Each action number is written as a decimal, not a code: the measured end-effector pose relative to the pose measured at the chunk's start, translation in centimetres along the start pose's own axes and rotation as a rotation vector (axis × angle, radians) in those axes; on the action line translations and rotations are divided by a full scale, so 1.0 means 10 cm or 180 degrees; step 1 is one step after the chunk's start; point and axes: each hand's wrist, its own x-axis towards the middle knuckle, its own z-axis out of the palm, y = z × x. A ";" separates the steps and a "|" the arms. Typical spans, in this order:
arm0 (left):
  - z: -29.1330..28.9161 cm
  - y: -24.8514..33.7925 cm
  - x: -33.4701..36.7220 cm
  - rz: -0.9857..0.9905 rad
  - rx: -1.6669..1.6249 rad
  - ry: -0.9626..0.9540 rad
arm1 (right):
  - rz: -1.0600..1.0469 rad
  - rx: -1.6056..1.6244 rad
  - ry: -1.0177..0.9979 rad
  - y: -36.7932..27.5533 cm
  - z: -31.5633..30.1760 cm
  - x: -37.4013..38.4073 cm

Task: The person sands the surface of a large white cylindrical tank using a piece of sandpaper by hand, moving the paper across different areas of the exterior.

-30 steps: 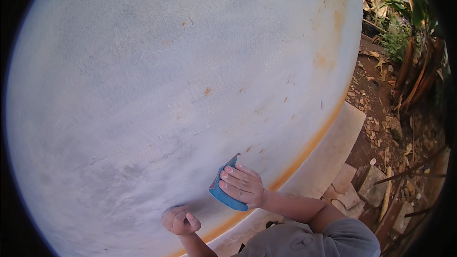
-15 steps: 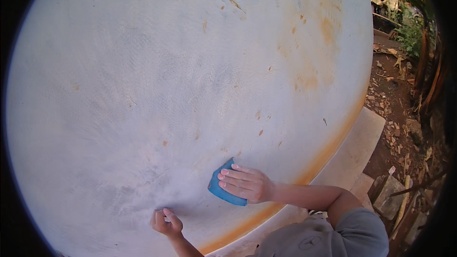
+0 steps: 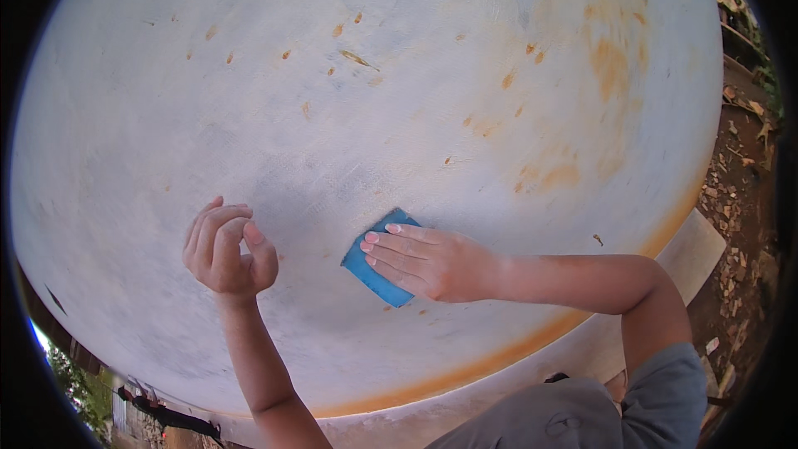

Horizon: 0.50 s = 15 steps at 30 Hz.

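Observation:
A large, smoothly curved whitish surface [image 3: 399,141] fills most of the view, marked with orange-brown spots and smears. Under my right hand [image 3: 432,264] is a blue sheet of sandpaper [image 3: 378,278], pressed flat against it. My fingers lie close together over the sheet, with pale dust on their tips; the thumb is hidden. To the left, my left hand [image 3: 231,249] is raised with loosely curled fingers and the thumb apart. Nothing shows in it, and it seems to be off the surface.
An orange-stained rim [image 3: 465,382] curves along the near and right side, with a pale ledge [image 3: 573,357] beyond it. Dirt ground [image 3: 740,199] with rubble and dry leaves lies at the right. At the lower left edge are greenery and a dark elongated shape [image 3: 170,416].
The view has shifted. My left hand has risen away from the near edge and its fingers have loosened. My right hand and the sandpaper appear farther up in the view.

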 end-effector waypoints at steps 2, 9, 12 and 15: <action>-0.01 -0.15 0.38 -0.0229 0.0046 0.0134 | -0.0016 -0.0202 0.0176 0.22 -0.13 0.18; 0.13 -0.50 0.91 -0.0867 0.0666 0.0111 | -0.0844 -0.0512 -0.0365 0.29 -0.08 0.23; 0.24 -0.59 0.95 -0.0383 0.1279 -0.0057 | -0.1244 -0.0233 -0.0758 0.39 -0.22 0.09; 0.30 -0.67 0.95 -0.0609 0.1245 0.0027 | -0.1377 -0.0368 -0.0579 0.63 -0.38 0.25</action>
